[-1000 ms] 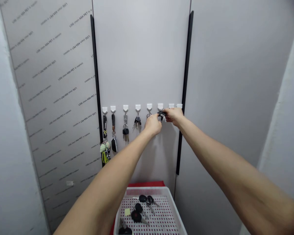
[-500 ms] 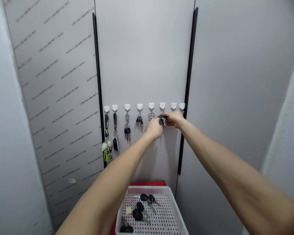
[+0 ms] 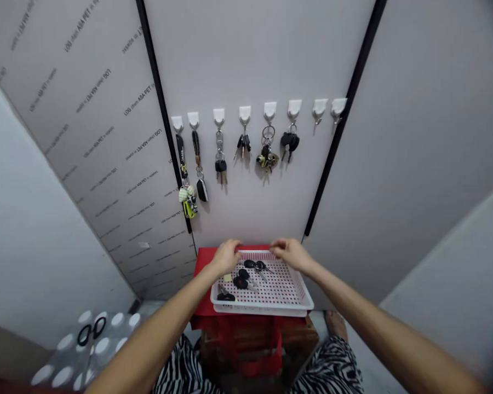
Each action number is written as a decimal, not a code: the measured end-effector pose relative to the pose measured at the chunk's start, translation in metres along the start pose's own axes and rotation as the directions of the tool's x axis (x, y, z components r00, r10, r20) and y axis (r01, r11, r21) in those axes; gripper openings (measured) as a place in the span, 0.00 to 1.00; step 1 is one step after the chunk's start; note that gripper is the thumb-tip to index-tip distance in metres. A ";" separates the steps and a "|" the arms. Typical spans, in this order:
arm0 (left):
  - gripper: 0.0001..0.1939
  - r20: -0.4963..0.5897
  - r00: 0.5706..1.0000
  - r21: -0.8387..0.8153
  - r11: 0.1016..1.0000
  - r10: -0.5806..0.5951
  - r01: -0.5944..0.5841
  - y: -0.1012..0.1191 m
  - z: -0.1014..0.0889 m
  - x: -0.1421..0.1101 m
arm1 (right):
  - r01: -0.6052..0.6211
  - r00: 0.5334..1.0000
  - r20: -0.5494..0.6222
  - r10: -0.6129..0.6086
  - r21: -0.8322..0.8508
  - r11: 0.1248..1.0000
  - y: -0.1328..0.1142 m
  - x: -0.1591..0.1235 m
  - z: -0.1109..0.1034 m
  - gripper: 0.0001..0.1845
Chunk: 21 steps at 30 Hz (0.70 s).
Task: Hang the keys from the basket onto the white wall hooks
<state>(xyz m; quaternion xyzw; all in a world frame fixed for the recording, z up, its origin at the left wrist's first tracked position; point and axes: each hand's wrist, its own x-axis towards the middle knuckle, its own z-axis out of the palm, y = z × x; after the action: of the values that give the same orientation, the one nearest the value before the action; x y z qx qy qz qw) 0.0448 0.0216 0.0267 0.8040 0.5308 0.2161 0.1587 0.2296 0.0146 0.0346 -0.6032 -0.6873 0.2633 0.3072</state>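
My left hand (image 3: 225, 256) hovers at the left rear corner of the white plastic basket (image 3: 305, 312), its fingers curved and apart, holding nothing. Over the right rear edge is my right hand (image 3: 292, 254), also empty with fingers loosely spread. Between and below them in the basket lie a bunch of black-headed keys (image 3: 258, 266), a second bunch (image 3: 242, 280) and another dark key set (image 3: 225, 295) at the left front. A pair of black keys (image 3: 290, 141) hangs on a ring from a white hook (image 3: 294, 107) on the wall panel.
Several more key sets hang leftward, including keys with yellowish-green parts (image 3: 268, 157) and a black car key (image 3: 202, 190). Two bare hooks (image 3: 319, 107) are at the right. A red bag (image 3: 205, 262) lies under the basket. Scissors (image 3: 91, 330) rest on white-capped bottles (image 3: 66, 342) at lower left.
Both hands have let go of the black keys at the hook and come down to the basket. The keys now hang there by their ring. The view has tilted downward.
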 end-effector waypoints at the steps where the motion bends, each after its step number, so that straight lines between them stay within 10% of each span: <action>1: 0.16 0.022 1.000 0.019 1.000 -0.008 0.008 -0.005 0.008 -0.004 | 0.043 0.999 0.028 -0.041 -0.081 0.996 0.006 -0.004 0.013 0.10; 8: 0.15 0.130 0.991 0.037 0.999 0.009 -0.014 -0.011 0.038 -0.012 | 0.246 0.967 0.189 -0.171 -0.520 0.818 0.012 -0.009 0.037 0.14; 21: 0.16 0.103 0.995 -0.010 1.000 0.006 -0.005 -0.008 0.043 -0.009 | 0.333 0.943 0.217 -0.253 -0.591 0.735 0.009 -0.008 0.033 0.10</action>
<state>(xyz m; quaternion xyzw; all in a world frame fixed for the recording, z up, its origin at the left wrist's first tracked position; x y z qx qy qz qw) 0.0575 0.0155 -0.0154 0.8148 0.5187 0.1773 0.1891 0.2120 0.0081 0.0052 -0.5369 -0.8391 0.0076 0.0871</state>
